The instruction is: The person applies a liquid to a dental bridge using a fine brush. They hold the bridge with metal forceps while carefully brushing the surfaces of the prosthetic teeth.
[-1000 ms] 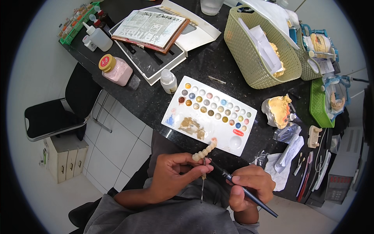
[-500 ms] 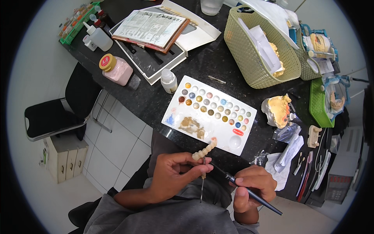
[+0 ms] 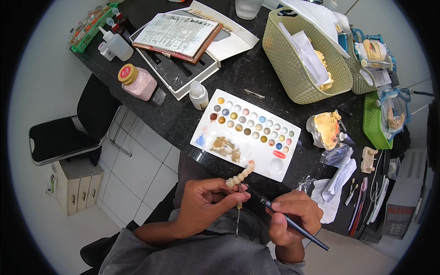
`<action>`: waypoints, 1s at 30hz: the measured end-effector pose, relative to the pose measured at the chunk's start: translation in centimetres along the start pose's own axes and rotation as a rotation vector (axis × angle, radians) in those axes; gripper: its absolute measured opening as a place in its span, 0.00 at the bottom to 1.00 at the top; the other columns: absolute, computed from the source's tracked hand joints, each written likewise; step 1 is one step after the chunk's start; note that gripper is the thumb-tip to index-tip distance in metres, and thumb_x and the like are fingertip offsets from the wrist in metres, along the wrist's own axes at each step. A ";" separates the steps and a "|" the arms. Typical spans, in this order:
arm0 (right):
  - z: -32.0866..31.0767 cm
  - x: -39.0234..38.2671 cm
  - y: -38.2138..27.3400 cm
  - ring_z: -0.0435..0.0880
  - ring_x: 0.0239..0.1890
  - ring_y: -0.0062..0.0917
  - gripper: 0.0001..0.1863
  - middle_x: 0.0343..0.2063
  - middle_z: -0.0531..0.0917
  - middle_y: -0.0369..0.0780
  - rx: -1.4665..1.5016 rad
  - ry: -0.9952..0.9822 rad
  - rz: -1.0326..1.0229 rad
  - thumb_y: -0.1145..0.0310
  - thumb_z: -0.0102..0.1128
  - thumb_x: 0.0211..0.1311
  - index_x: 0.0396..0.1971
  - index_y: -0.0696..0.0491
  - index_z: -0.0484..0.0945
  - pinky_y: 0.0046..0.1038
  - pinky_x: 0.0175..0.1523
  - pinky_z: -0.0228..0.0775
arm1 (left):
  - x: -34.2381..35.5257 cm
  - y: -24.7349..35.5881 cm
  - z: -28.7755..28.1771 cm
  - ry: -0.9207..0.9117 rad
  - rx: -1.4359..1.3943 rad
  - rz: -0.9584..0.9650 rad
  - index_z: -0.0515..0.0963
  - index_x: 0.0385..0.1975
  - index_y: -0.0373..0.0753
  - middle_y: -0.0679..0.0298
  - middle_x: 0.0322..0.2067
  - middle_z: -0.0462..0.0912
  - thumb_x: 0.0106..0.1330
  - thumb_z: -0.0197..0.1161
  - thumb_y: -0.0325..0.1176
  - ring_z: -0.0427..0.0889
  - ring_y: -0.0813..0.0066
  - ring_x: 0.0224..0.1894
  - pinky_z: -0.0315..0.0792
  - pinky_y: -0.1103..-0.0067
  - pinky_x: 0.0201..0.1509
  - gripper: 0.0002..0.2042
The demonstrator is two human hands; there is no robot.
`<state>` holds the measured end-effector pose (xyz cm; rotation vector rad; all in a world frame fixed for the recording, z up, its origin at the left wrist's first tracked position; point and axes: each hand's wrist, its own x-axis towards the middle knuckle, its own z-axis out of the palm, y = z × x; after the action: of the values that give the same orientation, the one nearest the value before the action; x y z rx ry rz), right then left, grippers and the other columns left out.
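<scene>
Between the thumb and fingers of my left hand (image 3: pixel 208 201) is a thin metal holder (image 3: pixel 238 220), pointing down toward my lap. At its top sits a curved dental bridge (image 3: pixel 239 176) of cream-coloured teeth with a pinkish far end. My right hand (image 3: pixel 295 217) is closed around a dark paintbrush (image 3: pixel 293 222), its tip aimed left toward the bridge. Whether the bristles touch the bridge I cannot tell. Just beyond the bridge lies a white paint palette (image 3: pixel 256 169) with several small wells of coloured pastes and a brown smear on its left part.
Right of the palette stand a yellow dental cast (image 3: pixel 324 130) and a crumpled white tissue (image 3: pixel 327 197). A pale green basket (image 3: pixel 293 78) holds papers and casts. At the back left are an open notebook (image 3: pixel 176 34), a small white bottle (image 3: pixel 198 95) and a jar of pink powder (image 3: pixel 137 82).
My right hand and the brush have shifted slightly left and up. The left hand holds the bridge almost still.
</scene>
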<state>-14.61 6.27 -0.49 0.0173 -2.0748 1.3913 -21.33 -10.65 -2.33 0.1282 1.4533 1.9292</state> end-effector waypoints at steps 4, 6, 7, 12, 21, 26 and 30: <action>-0.5 -0.2 -0.1 0.79 0.14 0.26 0.05 0.16 0.80 0.44 0.059 0.018 0.028 0.76 0.62 0.43 0.22 0.61 0.77 0.20 0.20 0.72 | 0.0 -0.1 0.0 -0.001 -0.039 -0.011 0.77 0.35 0.24 0.52 0.38 0.82 0.60 0.62 0.21 0.83 0.72 0.42 0.79 0.81 0.47 0.07; -0.5 -0.3 -0.1 0.79 0.14 0.26 0.05 0.16 0.80 0.44 0.060 0.026 0.031 0.76 0.61 0.43 0.22 0.61 0.77 0.20 0.19 0.71 | 0.0 -0.2 0.1 0.010 -0.063 -0.022 0.77 0.36 0.24 0.52 0.39 0.82 0.60 0.62 0.21 0.83 0.72 0.42 0.79 0.81 0.47 0.07; -0.5 -0.4 -0.1 0.79 0.14 0.25 0.05 0.16 0.80 0.44 0.050 0.030 0.031 0.76 0.61 0.43 0.22 0.61 0.77 0.20 0.19 0.71 | 0.0 -0.2 0.1 0.008 -0.061 -0.022 0.77 0.36 0.24 0.52 0.39 0.82 0.60 0.62 0.21 0.83 0.72 0.42 0.79 0.81 0.47 0.07; -0.4 -0.3 -0.4 0.78 0.14 0.25 0.04 0.16 0.80 0.43 0.052 0.044 0.056 0.77 0.60 0.44 0.22 0.61 0.77 0.20 0.19 0.71 | -0.1 -0.2 0.1 0.013 -0.083 -0.009 0.76 0.36 0.23 0.51 0.40 0.81 0.60 0.62 0.21 0.82 0.72 0.42 0.79 0.81 0.47 0.07; -0.5 -1.0 -0.3 0.80 0.15 0.25 0.04 0.16 0.80 0.42 0.099 -0.079 -0.036 0.78 0.61 0.42 0.21 0.61 0.77 0.21 0.19 0.73 | 0.0 -0.1 0.2 0.029 -0.050 -0.056 0.77 0.36 0.24 0.53 0.40 0.81 0.59 0.64 0.21 0.82 0.75 0.40 0.78 0.83 0.45 0.08; -0.2 -0.5 -0.6 0.80 0.16 0.26 0.05 0.18 0.80 0.44 0.039 0.084 -0.018 0.77 0.61 0.43 0.23 0.61 0.77 0.20 0.20 0.72 | 0.0 -0.2 0.2 0.026 -0.071 -0.035 0.77 0.36 0.24 0.52 0.40 0.81 0.60 0.63 0.21 0.82 0.74 0.41 0.79 0.83 0.45 0.08; 0.2 -0.1 -0.2 0.80 0.16 0.27 0.06 0.18 0.80 0.44 0.015 0.021 -0.046 0.77 0.62 0.45 0.25 0.61 0.78 0.20 0.20 0.71 | 0.0 -0.1 -0.1 -0.009 -0.057 -0.022 0.76 0.37 0.24 0.51 0.41 0.81 0.60 0.62 0.20 0.83 0.70 0.42 0.79 0.82 0.46 0.08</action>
<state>-14.59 6.00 -0.43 0.0567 -2.0340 1.3737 -21.36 -10.69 -2.41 0.0948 1.3872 1.9474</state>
